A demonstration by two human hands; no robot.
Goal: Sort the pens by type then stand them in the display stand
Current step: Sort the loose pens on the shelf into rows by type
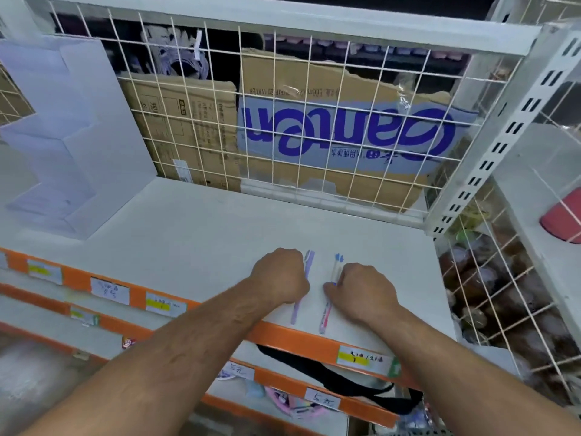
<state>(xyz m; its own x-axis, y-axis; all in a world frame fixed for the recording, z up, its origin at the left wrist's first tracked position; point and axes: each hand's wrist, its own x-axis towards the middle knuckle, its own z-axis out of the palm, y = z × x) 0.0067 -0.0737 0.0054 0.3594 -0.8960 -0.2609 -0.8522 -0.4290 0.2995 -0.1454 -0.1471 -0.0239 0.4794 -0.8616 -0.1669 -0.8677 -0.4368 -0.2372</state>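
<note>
My left hand (279, 275) and right hand (361, 291) are curled; I cannot tell if the fingers clamp anything. The purple pens (297, 309) touch my left fingers, and the blue-pink pens (325, 316) touch my right thumb. I'd keep the 2 groups apart. The stand (63, 136) is far left.

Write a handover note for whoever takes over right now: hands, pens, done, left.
Left hand holds the purple pens down on the shelf, near its front edge.
Right hand holds the blue-capped pens beside them, a gap between the groups.
Display stand: back left of the shelf, no pens visible in it.
Done: two groups separated.
Left: stand both groups in the stand.
</note>
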